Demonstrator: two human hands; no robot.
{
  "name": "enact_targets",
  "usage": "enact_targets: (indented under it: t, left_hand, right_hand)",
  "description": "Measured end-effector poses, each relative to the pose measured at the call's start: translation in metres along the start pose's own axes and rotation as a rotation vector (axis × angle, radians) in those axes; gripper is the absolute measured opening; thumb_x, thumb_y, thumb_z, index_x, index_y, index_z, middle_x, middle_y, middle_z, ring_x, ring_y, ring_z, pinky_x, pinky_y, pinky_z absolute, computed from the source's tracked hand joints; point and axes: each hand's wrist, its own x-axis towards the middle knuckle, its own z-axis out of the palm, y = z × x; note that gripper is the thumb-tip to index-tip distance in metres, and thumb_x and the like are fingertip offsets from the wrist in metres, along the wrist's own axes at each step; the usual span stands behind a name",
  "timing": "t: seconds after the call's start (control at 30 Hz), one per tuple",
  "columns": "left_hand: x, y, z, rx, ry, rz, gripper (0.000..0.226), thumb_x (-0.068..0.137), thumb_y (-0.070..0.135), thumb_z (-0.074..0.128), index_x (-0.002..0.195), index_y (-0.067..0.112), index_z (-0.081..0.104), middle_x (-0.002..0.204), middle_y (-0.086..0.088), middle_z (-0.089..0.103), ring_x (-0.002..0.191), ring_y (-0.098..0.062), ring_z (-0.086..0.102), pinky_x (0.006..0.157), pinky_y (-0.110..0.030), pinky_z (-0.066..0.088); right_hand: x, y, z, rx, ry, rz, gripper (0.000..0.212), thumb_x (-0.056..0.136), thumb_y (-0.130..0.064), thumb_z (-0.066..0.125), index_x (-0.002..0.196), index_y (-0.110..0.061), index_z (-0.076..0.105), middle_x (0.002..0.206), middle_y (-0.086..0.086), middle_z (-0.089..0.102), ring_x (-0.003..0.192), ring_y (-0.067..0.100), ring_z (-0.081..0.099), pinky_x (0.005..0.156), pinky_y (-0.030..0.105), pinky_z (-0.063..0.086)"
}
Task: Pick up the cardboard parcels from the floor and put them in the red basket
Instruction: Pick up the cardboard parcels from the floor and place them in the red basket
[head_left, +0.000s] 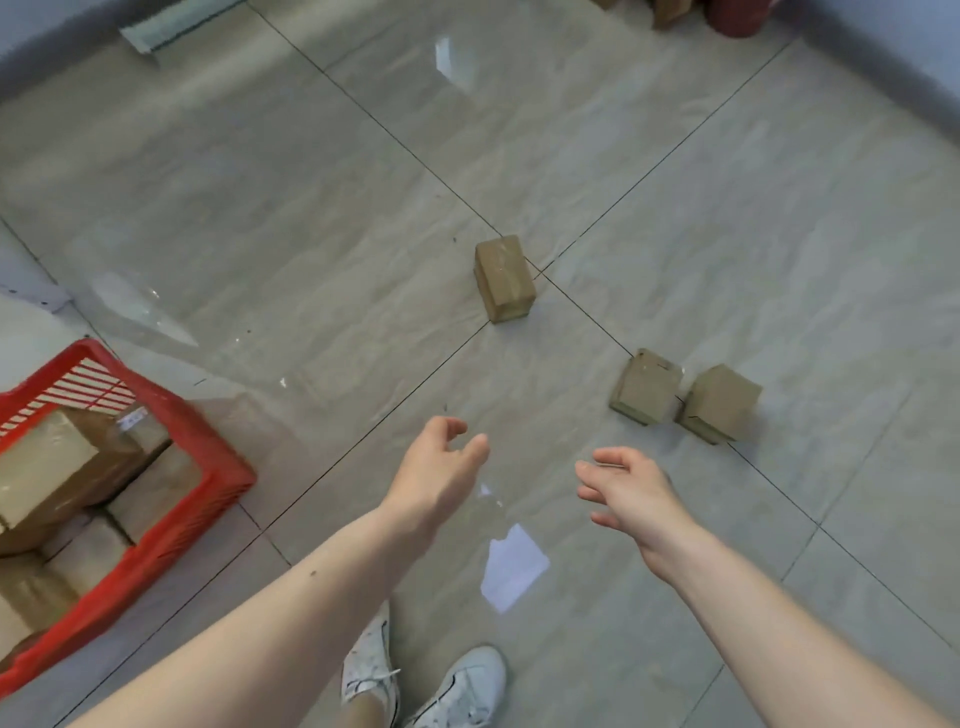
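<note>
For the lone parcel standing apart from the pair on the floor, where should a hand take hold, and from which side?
Probably from above, fingers and thumb across the narrow width of the lone parcel, pinching its two long side faces. It lies flat on the floor with its top exposed and nothing beside it. The empty left hand looks nearest.

Both bare forearms are reaching from the bottom corners toward the centre of the frame. The left hand (439, 470) is hanging empty, fingers loosely curled. The right hand (631, 493) is spreading its fingers, palm facing left, holding nothing.
</note>
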Motion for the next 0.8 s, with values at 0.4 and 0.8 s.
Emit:
enact_targets:
  t: [0.4,0.8]
  left_hand:
    - [0.068,0.113,0.108,0.105,-0.047,0.042,0.040,0.091,0.033,0.056,0.128,0.017,0.053,0.128,0.000,0.058,0.116,-0.023,0.057,0.103,-0.041,0.047]
    - [0.124,0.147,0.223,0.158,-0.070,-0.023,0.034,0.093,0.031,0.057,0.123,0.017,0.057,0.086,0.015,0.050,0.089,-0.020,0.058,0.090,-0.033,0.050]
  right_hand:
    - [0.075,-0.046,-0.127,0.116,0.112,0.057,0.039,0.090,-0.020,0.065,0.126,-0.013,0.051,0.101,-0.006,0.061,0.103,0.018,0.064,0.092,0.041,0.054]
    - [0.177,-0.038,-0.201,0.180,0.146,0.140,0.040,0.090,-0.021,0.064,0.127,-0.009,0.053,0.100,-0.002,0.061,0.105,0.023,0.064,0.091,0.042,0.055]
